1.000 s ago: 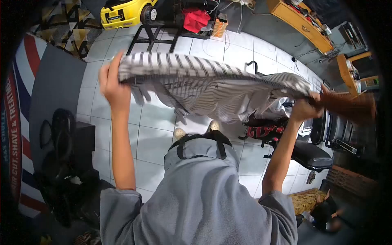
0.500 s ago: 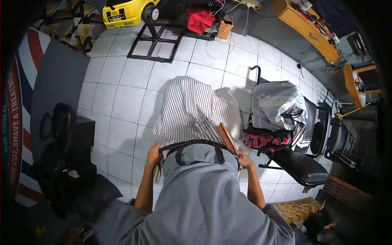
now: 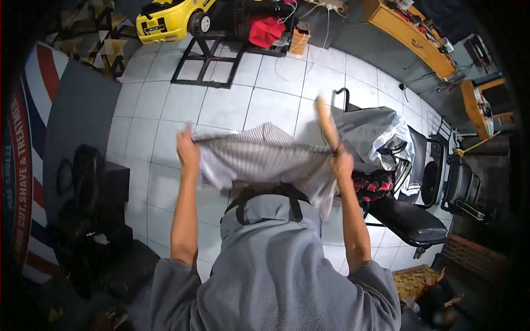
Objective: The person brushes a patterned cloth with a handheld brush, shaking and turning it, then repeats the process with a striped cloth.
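A striped barber cape (image 3: 259,157) is stretched out in front of me by its dark-trimmed edge, blurred by motion. My left hand (image 3: 188,151) is closed on one end of that edge. At the other end, my right hand (image 3: 342,164) grips the cape together with a wooden brush (image 3: 327,124), which points up and away from me. Below the edge the cloth hangs in loose folds, and its lower right part falls near my right forearm. Dark straps show at my waist, just under the cape.
To the right stand a black padded chair (image 3: 408,220) and a bag under clear plastic (image 3: 375,135). A black metal frame (image 3: 234,66) lies on the tiles ahead, beside a yellow toy car (image 3: 168,22). Wooden shelves (image 3: 411,38) line the far right wall. Someone sits at lower right.
Both hands have risen forward and spread apart, lifting the cape's edge away from my waist. The brush has swung up with my right hand.
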`<action>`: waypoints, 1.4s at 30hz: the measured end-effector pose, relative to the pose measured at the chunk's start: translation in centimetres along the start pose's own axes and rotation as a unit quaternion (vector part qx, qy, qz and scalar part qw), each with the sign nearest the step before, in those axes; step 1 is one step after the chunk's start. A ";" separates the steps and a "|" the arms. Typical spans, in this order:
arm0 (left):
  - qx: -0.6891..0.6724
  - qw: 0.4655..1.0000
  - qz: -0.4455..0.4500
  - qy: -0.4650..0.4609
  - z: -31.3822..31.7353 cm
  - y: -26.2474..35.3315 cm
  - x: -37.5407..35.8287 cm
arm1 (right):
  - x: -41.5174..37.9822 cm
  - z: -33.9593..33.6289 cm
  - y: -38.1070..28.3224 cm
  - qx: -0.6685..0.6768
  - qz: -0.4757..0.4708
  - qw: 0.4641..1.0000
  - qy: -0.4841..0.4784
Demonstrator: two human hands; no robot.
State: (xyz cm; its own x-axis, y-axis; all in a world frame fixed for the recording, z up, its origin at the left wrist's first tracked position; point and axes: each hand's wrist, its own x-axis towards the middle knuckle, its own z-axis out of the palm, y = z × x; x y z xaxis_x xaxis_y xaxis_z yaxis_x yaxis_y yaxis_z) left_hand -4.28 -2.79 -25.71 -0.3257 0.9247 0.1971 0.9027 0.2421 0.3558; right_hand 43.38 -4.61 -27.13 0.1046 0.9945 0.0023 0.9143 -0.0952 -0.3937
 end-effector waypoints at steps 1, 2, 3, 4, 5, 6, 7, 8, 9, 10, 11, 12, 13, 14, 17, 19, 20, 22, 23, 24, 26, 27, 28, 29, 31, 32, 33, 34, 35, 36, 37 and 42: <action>-0.065 0.993 0.029 0.095 -4.3 3.6 1.7 | 1.7 -2.2 -1.2 0.016 -0.006 0.996 0.085; -0.101 0.982 0.049 0.150 -8.6 6.6 2.8 | 2.4 -6.3 -3.7 0.075 -0.043 0.980 0.181; -0.136 0.967 0.071 0.204 -11.8 8.7 3.5 | 2.7 -8.9 -5.5 0.133 -0.079 0.949 0.275; -0.121 0.954 0.129 0.244 -13.7 9.7 3.6 | 2.9 -8.5 -4.2 0.252 -0.085 0.901 0.343; -0.106 0.934 0.187 0.284 -15.2 10.4 3.3 | 3.0 -8.2 -2.8 0.365 -0.089 0.833 0.406; -0.091 0.910 0.245 0.323 -15.9 10.6 2.7 | 2.1 -9.2 -3.9 0.357 -0.106 0.826 0.423; -0.088 0.918 0.252 0.293 -15.0 9.5 1.6 | 1.1 -9.9 -5.0 0.318 -0.129 0.834 0.432; -0.085 0.926 0.260 0.261 -12.9 7.7 -0.2 | -0.7 -9.6 -5.4 0.219 -0.158 0.860 0.432; -0.096 0.951 0.239 0.170 -10.0 5.7 -2.4 | -2.2 -8.5 -5.0 0.109 -0.186 0.890 0.402; -0.106 0.967 0.217 0.079 -6.3 3.2 -5.1 | -4.3 -6.3 -3.7 0.059 -0.179 0.930 0.317; -0.102 0.973 0.153 -0.140 -2.8 -0.4 -8.6 | -7.5 -1.8 -0.5 0.107 -0.056 0.982 0.144; -0.108 0.918 0.039 -0.380 2.1 -5.8 -12.7 | -10.4 3.3 4.4 0.052 0.091 0.985 -0.136; -0.073 0.881 -0.025 -0.466 2.1 -7.0 -15.0 | -13.0 8.4 8.1 -0.093 0.102 0.949 -0.285; -0.038 0.833 -0.090 -0.545 1.7 -7.7 -17.2 | -14.1 7.6 7.1 -0.068 0.103 0.896 -0.426; -0.072 0.827 0.012 -0.557 5.1 -11.8 -19.3 | -14.4 6.7 7.3 0.063 0.142 0.923 -0.352; -0.041 0.866 -0.091 -0.491 1.4 -6.9 -13.9 | -11.3 7.4 7.7 -0.011 0.139 0.974 -0.179; -0.057 0.926 -0.040 -0.371 3.2 -8.3 -11.7 | -8.7 5.6 5.7 0.067 0.102 0.988 -0.098; -0.119 0.991 0.031 -0.047 0.3 -3.6 -5.7 | -2.5 2.0 3.8 0.139 0.058 0.989 -0.002; -0.142 0.989 0.030 0.019 -3.6 0.6 -2.3 | -0.5 -2.1 -0.1 0.147 0.026 0.983 0.106; -0.194 0.973 0.039 0.121 -6.3 3.3 -0.1 | 0.8 -5.5 -2.4 0.192 0.001 0.963 0.186; -0.192 0.930 0.124 0.288 -12.1 7.4 2.4 | 1.4 -11.5 -7.4 0.324 -0.052 0.889 0.319; -0.215 0.913 0.143 0.316 -13.8 8.3 2.6 | 1.2 -13.3 -9.3 0.406 -0.079 0.831 0.372; -0.233 0.902 0.153 0.329 -13.8 7.9 2.3 | 0.7 -13.5 -9.0 0.381 -0.106 0.827 0.400; -0.251 0.891 0.164 0.341 -13.7 7.5 1.7 | 0.0 -13.7 -8.6 0.355 -0.133 0.821 0.427; -0.198 0.905 0.200 0.318 -10.4 5.3 -1.4 | -1.7 -9.2 -6.5 0.395 -0.099 0.808 0.426; -0.151 0.939 0.196 0.239 -7.6 3.5 -3.9 | -4.0 -8.7 -6.0 0.173 -0.089 0.912 0.361; -0.138 0.976 0.154 0.073 -5.7 2.4 -6.5 | -6.0 -5.1 -2.8 0.122 -0.122 0.941 0.292; -0.222 0.962 0.132 -0.088 -3.0 0.4 -9.6 | -8.7 -1.1 -0.5 0.153 -0.031 0.976 0.150; -0.040 0.933 0.048 -0.356 2.3 -5.4 -14.0 | -11.9 3.6 4.4 0.030 0.071 0.990 -0.119; 0.020 0.878 0.177 -0.444 11.4 -14.6 -21.0 | -13.7 4.9 5.0 -0.077 0.129 0.933 -0.326; 0.023 0.813 0.147 -0.563 10.9 -15.2 -22.6 | -16.3 8.7 8.8 -0.088 0.065 0.893 -0.436; -0.055 0.899 0.154 -0.406 8.8 -13.3 -19.6 | -15.7 7.3 7.4 0.012 0.140 0.960 -0.243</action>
State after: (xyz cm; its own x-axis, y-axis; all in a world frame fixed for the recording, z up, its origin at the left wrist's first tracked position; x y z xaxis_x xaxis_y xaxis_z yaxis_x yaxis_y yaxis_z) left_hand -7.47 -21.58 -42.36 0.2877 0.8635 -0.4143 0.8669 -0.0509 0.4958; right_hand 45.68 -20.61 -36.78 0.1444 0.8341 -0.5323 0.8675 -0.3655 -0.3374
